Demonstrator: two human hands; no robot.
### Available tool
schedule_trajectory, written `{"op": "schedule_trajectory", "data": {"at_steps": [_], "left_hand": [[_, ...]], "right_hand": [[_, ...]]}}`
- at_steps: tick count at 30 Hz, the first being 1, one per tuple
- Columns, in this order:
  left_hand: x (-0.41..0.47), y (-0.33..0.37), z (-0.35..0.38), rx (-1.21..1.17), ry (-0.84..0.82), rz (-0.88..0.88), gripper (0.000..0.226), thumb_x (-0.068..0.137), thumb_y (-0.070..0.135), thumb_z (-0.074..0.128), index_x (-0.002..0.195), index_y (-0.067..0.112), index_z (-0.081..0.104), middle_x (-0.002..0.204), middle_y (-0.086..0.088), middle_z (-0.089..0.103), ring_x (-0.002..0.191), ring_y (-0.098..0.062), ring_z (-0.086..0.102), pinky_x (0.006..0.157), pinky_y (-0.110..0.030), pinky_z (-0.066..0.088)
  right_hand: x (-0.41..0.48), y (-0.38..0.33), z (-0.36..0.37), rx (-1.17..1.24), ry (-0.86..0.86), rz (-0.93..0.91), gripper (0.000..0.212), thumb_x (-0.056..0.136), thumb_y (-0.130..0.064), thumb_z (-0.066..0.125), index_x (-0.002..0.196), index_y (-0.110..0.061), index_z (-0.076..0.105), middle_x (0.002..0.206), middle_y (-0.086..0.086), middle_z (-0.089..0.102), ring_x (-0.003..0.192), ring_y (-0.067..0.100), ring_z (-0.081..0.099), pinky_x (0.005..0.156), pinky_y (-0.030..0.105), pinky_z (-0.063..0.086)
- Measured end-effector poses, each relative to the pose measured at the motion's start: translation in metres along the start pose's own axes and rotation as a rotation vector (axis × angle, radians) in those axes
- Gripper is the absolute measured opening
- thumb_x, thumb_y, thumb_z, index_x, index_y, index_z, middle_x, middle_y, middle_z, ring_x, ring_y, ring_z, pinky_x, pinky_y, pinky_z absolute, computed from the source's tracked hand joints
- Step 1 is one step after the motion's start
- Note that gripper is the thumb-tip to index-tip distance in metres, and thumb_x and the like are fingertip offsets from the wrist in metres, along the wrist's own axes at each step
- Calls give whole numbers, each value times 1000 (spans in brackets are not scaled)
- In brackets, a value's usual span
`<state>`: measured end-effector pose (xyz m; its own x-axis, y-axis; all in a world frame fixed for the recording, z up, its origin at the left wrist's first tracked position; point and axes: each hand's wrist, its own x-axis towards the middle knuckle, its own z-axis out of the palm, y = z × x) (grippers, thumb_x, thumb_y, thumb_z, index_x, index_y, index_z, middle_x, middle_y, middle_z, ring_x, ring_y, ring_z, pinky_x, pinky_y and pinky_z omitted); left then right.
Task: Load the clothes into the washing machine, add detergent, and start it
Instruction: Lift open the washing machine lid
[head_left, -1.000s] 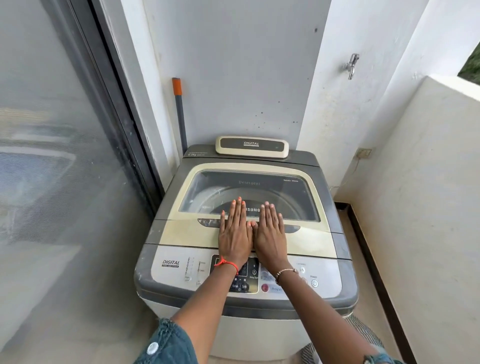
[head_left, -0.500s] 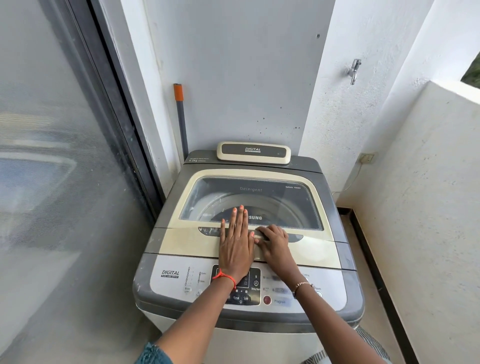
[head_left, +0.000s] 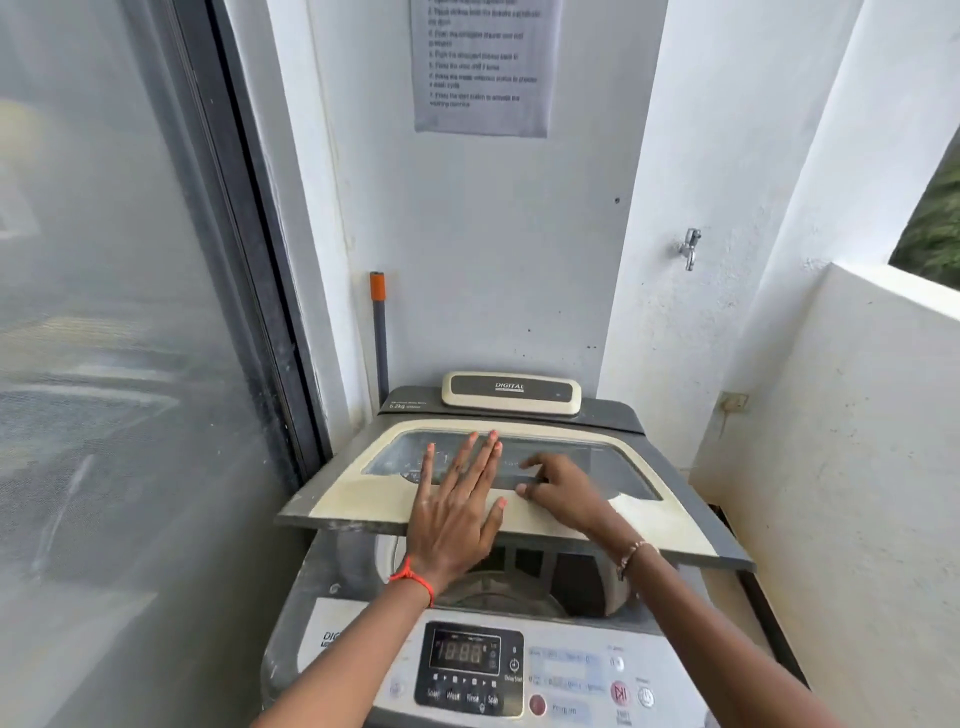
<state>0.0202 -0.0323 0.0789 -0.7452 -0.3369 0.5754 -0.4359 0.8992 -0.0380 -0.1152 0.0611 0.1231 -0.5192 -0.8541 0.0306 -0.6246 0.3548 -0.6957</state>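
Two hands are on the lid (head_left: 363, 501) of our washer (head_left: 613, 415). Our left hand (head_left: 457, 514) lies flat with fingers spread apart, palm on the cream front strip, fingertips reaching onto the dark window. Our right hand (head_left: 563, 491) sits just right of it, fingers curled and clamped on the recessed grip at the near edge of the window. The lid's near edge is lifted clear of the body, tilted up toward us, its far edge at the hinge. Under it we see the drum opening (head_left: 519, 582), dark inside; we cannot tell what it holds. Nearest us is the control panel (head_left: 566, 670), its display (head_left: 465, 652) lit. At the far left a pole (head_left: 380, 332) with an orange band leans by the wall. A printed sheet (head_left: 485, 67) hangs above, and a tap (head_left: 690, 248) juts from the wall at far right.
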Motion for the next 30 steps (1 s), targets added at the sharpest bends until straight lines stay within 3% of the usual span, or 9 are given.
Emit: {"op": "schedule_trajectory", "data": {"at_steps": [3, 6, 9, 13, 16, 18, 22, 30], "left_hand": [[40, -7, -21, 27, 78, 11, 60, 92, 39, 29, 145, 11, 30, 153, 0, 28, 141, -17, 24, 113, -55, 11], [80, -16, -38, 48, 132, 14, 59, 92, 37, 28, 144, 10, 33, 151, -1, 31, 141, -15, 24, 114, -53, 7], [118, -24, -49, 49, 152, 12, 57, 92, 36, 27, 141, 9, 38, 149, -2, 36, 140, -14, 27, 113, -53, 8], [157, -33, -54, 53, 164, -7, 58, 93, 36, 22, 141, 9, 38, 149, -2, 37, 141, -14, 26, 115, -53, 10], [184, -39, -56, 58, 189, -31, 59, 93, 36, 18, 141, 9, 38, 149, -2, 37, 141, -13, 25, 115, -52, 10], [201, -43, -55, 63, 200, -46, 61, 92, 37, 14, 142, 9, 36, 150, -2, 35, 142, -13, 23, 116, -51, 8], [228, -49, -51, 55, 240, -84, 63, 91, 37, 10, 143, 9, 35, 150, -2, 33, 142, -13, 21, 116, -50, 6], [270, -61, -30, -3, 315, -166, 63, 92, 36, 7, 143, 10, 34, 150, 0, 33, 143, -13, 20, 116, -47, 6]], "right_hand": [[23, -22, -34, -18, -23, -6, 39, 85, -23, 61, 120, -6, 52, 103, 5, 53, 97, 20, 52, 84, 30, 42], [46, -45, -62, -66, -35, -4, 34, 84, -28, 61, 110, -7, 58, 103, 8, 59, 97, 22, 54, 87, 35, 43], [65, -62, -76, -273, 4, -2, 34, 90, -33, 50, 105, -5, 63, 110, 11, 62, 108, 28, 53, 96, 40, 33], [79, -73, -84, -532, 354, -137, 41, 97, -34, 35, 111, -3, 58, 118, 15, 57, 115, 30, 47, 100, 44, 24], [85, -65, -82, -658, 625, -278, 44, 98, -34, 26, 120, -5, 52, 124, 14, 57, 123, 29, 47, 104, 44, 31], [88, -58, -79, -687, 714, -359, 50, 96, -35, 23, 123, -5, 53, 129, 14, 57, 127, 28, 47, 105, 43, 34], [101, -47, -77, -740, 688, -409, 54, 96, -38, 23, 134, -6, 45, 142, 10, 44, 135, 24, 37, 110, 43, 15], [157, -42, -90, -760, 734, -393, 48, 93, -32, 28, 131, -9, 48, 135, 9, 53, 128, 26, 47, 105, 39, 18]]}}
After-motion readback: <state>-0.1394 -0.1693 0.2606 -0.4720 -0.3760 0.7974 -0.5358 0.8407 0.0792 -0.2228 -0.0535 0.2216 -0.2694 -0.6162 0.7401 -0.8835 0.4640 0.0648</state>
